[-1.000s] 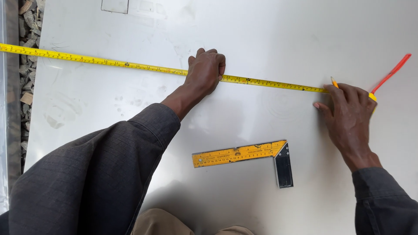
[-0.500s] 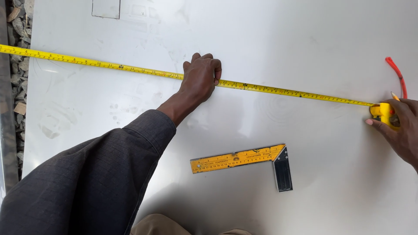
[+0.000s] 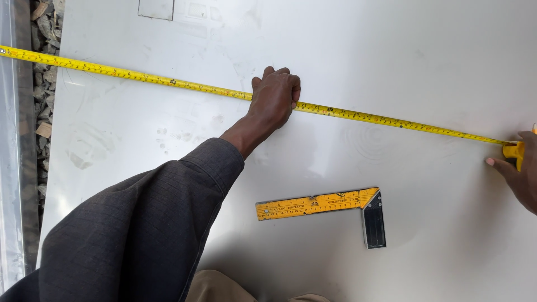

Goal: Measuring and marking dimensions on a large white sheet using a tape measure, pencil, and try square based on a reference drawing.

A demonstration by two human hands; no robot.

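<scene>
Yellow tape blade (image 3: 391, 120) is pinned under the left hand's (image 3: 274, 98) fingers (image 3: 279, 78), which are curled knuckles-up and press it flat onto the pale sheet-metal worktop (image 3: 436, 56). Not a wrap-around grip, more a downward clamp about mid-span. Right hand (image 3: 517, 173) sits at the frame's right edge with fingers closed around the yellow tape case (image 3: 512, 151); only part of that hand shows, thumb tip forward on the sheet. Blade's long axis runs left to right across the sheet, dropping slightly toward the right; its free end reaches the sheet's far left edge, over the gravel strip (image 3: 45, 84). So the tape lies directly under the left fingers and extends both ways from them, with the case end in the right. Left arm reaches straight out from the body, dark sleeve (image 3: 145, 223) covering the forearm, wrist bare. Yellow-bladed try square (image 3: 330, 207) with a dark stock lies loose on the sheet below the tape, between the hands, touched by neither, nearer the left.
</scene>
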